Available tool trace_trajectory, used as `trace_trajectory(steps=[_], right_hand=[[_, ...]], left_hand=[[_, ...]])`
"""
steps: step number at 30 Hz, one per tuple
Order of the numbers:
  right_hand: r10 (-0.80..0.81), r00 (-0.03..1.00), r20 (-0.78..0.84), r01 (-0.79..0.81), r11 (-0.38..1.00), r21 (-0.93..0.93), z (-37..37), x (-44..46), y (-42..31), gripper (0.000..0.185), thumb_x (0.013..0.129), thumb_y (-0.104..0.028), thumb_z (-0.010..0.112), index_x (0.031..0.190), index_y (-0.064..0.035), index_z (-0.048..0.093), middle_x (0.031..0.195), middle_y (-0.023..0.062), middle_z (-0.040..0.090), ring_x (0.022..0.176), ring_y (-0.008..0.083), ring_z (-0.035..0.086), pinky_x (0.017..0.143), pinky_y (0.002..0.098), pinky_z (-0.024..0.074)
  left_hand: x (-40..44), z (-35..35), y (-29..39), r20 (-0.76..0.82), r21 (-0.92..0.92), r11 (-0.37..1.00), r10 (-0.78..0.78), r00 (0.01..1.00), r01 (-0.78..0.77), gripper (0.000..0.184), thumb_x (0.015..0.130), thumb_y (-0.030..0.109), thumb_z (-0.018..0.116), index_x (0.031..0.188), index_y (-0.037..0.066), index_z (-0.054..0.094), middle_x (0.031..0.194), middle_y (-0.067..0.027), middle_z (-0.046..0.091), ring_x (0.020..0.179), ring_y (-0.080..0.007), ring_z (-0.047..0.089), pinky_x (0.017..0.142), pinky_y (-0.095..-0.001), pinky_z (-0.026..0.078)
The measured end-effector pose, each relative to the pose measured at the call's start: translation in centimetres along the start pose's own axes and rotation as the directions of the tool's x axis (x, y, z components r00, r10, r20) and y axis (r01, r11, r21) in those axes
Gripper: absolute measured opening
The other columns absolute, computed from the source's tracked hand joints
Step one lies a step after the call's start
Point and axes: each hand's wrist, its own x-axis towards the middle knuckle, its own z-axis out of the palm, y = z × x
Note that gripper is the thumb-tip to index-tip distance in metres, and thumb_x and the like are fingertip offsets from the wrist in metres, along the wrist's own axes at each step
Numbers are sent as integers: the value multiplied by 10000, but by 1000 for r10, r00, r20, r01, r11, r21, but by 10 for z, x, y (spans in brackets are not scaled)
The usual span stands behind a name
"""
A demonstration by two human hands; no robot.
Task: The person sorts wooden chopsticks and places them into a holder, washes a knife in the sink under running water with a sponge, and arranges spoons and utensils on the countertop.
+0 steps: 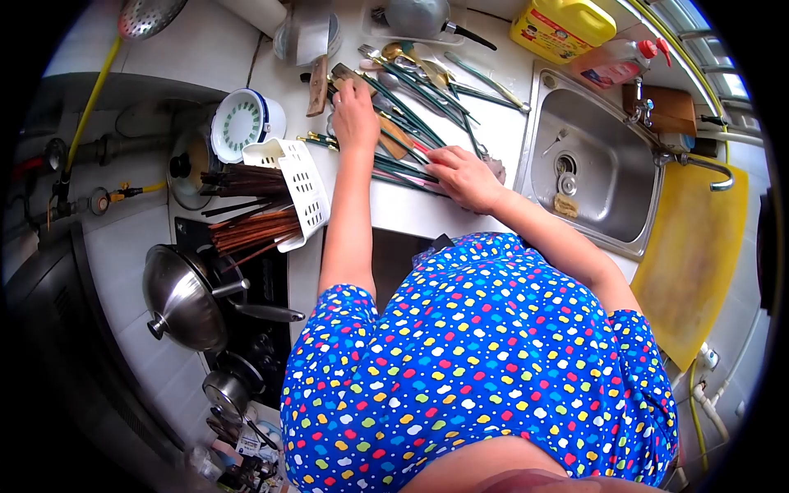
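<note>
Dark green chopsticks (417, 121) with gold ends lie spread over the white counter, mixed with spoons and forks. My left hand (355, 119) is at the far left end of the pile, its fingers closed by a dark brown piece; what they hold is hidden. At the near side of the pile, my right hand (465, 176) has its fingers closed on several green chopsticks. A wooden spatula-like piece (394, 138) lies between the hands. Left of my left forearm, a white perforated basket (306, 187) lies tipped, full of brown chopsticks (255, 222).
A cleaver (317, 86) lies beyond my left hand, near a white enamel bowl (241, 125). The steel sink (600, 156) is at the right, with a yellow jug (563, 31) and a soap bottle (612, 64) behind it. A lidded wok (185, 296) stands at the left.
</note>
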Motion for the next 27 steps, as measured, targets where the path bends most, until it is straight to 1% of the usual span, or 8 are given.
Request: trace_trajectory(steps=[1, 4, 7, 11, 13, 18, 22, 27], right_hand=[[-44, 999, -9, 44, 999, -30, 0, 1, 1, 332, 778, -108, 638, 1105, -53, 615, 1249, 92, 541, 1177, 265, 492, 983, 382, 417], [-90, 996, -17, 88, 994, -71, 6, -2, 3, 340, 790, -132, 623, 1120, -54, 616, 1260, 87, 542, 1194, 258, 485, 991, 383, 413], [-118, 993, -15, 115, 985, -126, 12, -5, 7, 332, 808, -153, 596, 1123, -53, 624, 1263, 74, 546, 1203, 245, 481, 1000, 378, 409], [-147, 989, 22, 148, 973, -175, 11, -7, 8, 302, 823, -153, 564, 1097, -50, 639, 1246, 50, 563, 1197, 224, 485, 1003, 368, 407], [-139, 990, 36, 143, 975, -170, 11, -9, 9, 300, 824, -155, 561, 1098, -60, 640, 1240, 43, 569, 1189, 220, 491, 997, 365, 409], [-144, 988, 52, 149, 983, -108, 16, -14, 12, 292, 833, -164, 550, 1100, -96, 646, 1224, 25, 581, 1168, 206, 508, 975, 353, 415], [-150, 986, 72, 157, 982, -106, 18, -16, 12, 285, 843, -170, 543, 1103, -118, 647, 1227, 20, 580, 1163, 198, 515, 963, 347, 417], [-141, 989, 49, 145, 986, -88, 18, -17, 11, 274, 850, -161, 532, 1091, -111, 651, 1226, 21, 581, 1162, 193, 515, 965, 350, 415]], left_hand=[[10, 1, 1, -6, 1, 1000, 7, 1000, -7, 251, 798, 81, 628, 1040, 33, 583, 1086, -138, 570, 1006, -345, 578, 797, -401, 525], [34, 2, 4, 175, 105, 961, -271, 947, 255, 366, 818, 313, 694, 986, 9, 577, 1031, -192, 595, 939, -351, 632, 771, -434, 530], [50, 5, 10, 200, 137, 918, -394, 897, 372, 438, 803, 350, 714, 1018, 2, 556, 1049, -187, 587, 917, -349, 649, 762, -440, 540], [55, 10, 19, 192, 203, 903, -417, 889, 379, 515, 790, 350, 733, 1066, -16, 498, 1076, -196, 554, 888, -323, 669, 726, -393, 564], [56, 9, 24, 220, 158, 847, -531, 818, 507, 543, 787, 341, 740, 1096, -20, 477, 1109, -203, 536, 892, -316, 669, 742, -381, 567], [61, 21, 9, 372, 82, 798, -581, 724, 598, 712, 611, 394, 855, 1116, 3, 539, 1127, -178, 622, 970, -309, 655, 836, -406, 539], [60, 27, -2, 448, 18, 768, -578, 682, 640, 597, 607, 368, 847, 1041, 31, 616, 1081, -166, 660, 977, -299, 657, 845, -411, 535], [63, 21, -10, 617, -233, 652, -475, 628, 721, 380, 603, 237, 824, 861, 2, 675, 827, -144, 705, 793, -275, 689, 735, -364, 533]])
